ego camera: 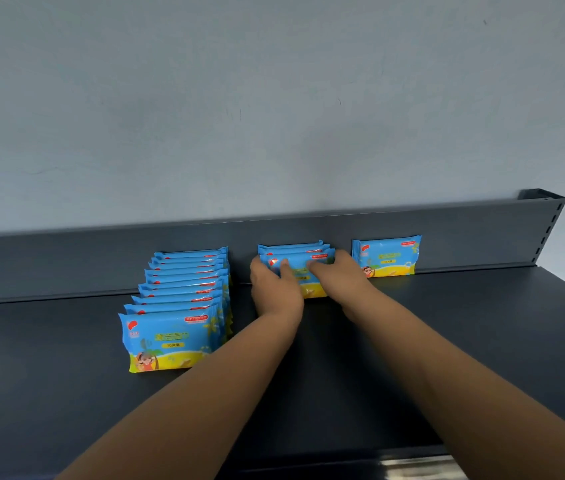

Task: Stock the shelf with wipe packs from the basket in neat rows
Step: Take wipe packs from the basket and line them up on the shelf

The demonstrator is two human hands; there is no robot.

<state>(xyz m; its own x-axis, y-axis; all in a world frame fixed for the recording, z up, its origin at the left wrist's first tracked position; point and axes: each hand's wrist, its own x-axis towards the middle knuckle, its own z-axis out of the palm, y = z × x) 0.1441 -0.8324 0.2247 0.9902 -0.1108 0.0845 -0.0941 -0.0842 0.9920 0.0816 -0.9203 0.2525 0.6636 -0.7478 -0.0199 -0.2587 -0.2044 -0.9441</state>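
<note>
Both hands on the front pack (311,289) of the mid row, centre of frame. L hand (276,287) wraps its left edge, thumb on the face; R hand (338,277) curls over the top-right corner. Gripping w/ both, prob. to set it upright, square & flush vs the packs behind. The left row (177,299), centre-left, is long, faces fwd, running toward the frame bottom. The single pack (386,256), right of centre, stands against the back panel (66,261), prob. starting row 3. The shelf (464,341) has room in front. Basket not in view.
</note>
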